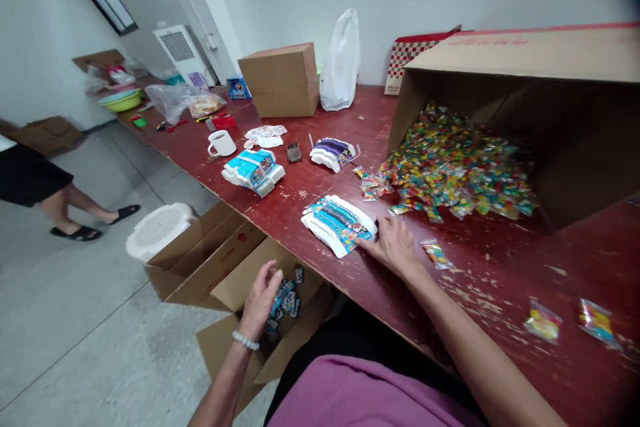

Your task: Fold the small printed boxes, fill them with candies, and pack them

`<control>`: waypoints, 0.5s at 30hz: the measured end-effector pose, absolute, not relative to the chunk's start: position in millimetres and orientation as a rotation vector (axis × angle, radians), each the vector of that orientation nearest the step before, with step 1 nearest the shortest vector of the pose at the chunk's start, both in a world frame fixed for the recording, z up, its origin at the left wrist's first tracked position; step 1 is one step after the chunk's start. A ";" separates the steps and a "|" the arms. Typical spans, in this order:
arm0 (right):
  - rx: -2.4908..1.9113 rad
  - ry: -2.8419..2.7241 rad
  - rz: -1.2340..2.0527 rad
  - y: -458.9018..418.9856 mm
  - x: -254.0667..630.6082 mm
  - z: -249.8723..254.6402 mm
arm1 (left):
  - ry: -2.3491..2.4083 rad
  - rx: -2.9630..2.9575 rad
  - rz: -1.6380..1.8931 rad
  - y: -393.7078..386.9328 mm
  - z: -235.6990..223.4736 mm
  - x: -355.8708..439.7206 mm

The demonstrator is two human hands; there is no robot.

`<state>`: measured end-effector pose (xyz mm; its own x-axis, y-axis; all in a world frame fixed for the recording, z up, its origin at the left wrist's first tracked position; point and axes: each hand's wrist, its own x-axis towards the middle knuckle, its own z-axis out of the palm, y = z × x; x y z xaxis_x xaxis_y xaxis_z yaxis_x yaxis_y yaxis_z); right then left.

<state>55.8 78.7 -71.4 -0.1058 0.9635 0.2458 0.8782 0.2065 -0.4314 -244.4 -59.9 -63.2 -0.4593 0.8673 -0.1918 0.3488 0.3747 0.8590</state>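
Cartons (336, 221) lying stacked on table (370, 287); right hand (394, 245) touching edge, seemingly separating one, grip unclear. Left hand (260, 299) hovering by box (235, 285), fingers loosely parted, apparently holding nothing. Separating calls for light pinch.

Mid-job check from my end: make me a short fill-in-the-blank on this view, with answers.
1. The right hand touches a fanned stack of white and ____ card pieces.
2. The left hand is over an open cardboard box; its wrist wears a beaded ____.
3. The mug on the red table is ____.
4. In the picture, the white plastic bag stands just ____ of the closed carton.

Missing words: blue; bracelet; white; right.
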 end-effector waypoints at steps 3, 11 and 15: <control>-1.828 -1.983 0.236 77.3 48.5 -73.3 | 1.843 1.116 1.105 -52.7 -61.0 -233.1; -1.634 -1.409 0.837 85.2 55.0 -72.1 | 1.776 1.496 1.204 -17.3 -32.6 -172.3; -1.426 -1.385 1.059 80.5 69.3 -56.3 | 1.787 1.654 1.231 -6.9 -16.5 -164.8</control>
<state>69.3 80.5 -56.3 0.0233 0.9997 -0.0074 0.2697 -0.0134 -0.9628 -164.8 -6.9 -16.5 -0.2120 0.9418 0.2610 0.5795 -0.0939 0.8095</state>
